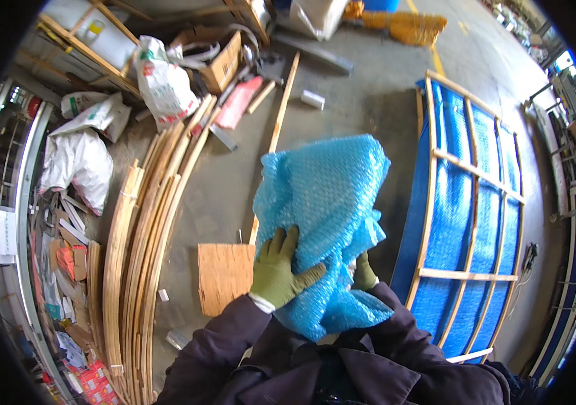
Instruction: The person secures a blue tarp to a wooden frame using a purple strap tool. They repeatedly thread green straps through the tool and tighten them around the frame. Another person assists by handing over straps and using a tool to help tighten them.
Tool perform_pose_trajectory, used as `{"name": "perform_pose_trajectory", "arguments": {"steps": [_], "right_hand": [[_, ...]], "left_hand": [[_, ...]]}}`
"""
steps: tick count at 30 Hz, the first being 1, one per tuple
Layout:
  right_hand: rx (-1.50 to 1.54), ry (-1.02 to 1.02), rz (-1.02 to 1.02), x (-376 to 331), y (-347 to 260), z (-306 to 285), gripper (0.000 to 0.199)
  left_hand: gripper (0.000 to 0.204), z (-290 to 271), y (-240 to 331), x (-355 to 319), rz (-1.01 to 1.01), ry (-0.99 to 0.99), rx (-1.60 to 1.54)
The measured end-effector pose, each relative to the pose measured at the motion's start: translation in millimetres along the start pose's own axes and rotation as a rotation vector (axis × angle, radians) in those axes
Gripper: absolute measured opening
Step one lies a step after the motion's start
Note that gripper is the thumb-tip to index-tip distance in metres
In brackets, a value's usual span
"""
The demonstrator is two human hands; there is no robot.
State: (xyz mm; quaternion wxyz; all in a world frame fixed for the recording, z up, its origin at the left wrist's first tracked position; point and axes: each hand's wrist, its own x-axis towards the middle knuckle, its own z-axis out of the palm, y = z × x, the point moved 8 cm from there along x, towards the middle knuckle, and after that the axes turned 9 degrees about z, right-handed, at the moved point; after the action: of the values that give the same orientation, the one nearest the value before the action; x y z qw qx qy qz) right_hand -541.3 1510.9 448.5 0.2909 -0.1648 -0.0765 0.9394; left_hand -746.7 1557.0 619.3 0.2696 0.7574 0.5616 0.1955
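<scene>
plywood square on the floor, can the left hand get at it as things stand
Probably not right away: the left hand is gripping the blue bubble wrap. The plywood square lies uncovered just beside it.

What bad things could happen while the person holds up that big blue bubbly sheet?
The blue bubble wrap is lifted right in front of the person, so it may hide the floor. Long wooden strips and a small wooden board lie close by and might trip them. The left hand and right hand pinch only its lower part, so it could slip.

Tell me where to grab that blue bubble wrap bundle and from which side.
Grip the blue bubble wrap bundle low down, where it narrows, one hand on each side. The left hand and right hand already hold it there; its upper part billows wide and loose.
</scene>
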Motion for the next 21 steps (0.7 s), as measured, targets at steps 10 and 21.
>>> {"name": "perform_pose_trajectory", "arguments": {"steps": [10, 21], "right_hand": [[-0.718, 0.136, -0.336, -65.5, -74.3, 191.4, 0.106], [-0.418, 0.232, -0.397, -65.9, -94.9, 132.4, 0.102]], "left_hand": [[0.113, -154.8, 125.2, -12.1, 0.169, 0.121, 0.103], [0.110, -108.9, 124.8, 16.7, 0.193, 0.057, 0.221]]}}
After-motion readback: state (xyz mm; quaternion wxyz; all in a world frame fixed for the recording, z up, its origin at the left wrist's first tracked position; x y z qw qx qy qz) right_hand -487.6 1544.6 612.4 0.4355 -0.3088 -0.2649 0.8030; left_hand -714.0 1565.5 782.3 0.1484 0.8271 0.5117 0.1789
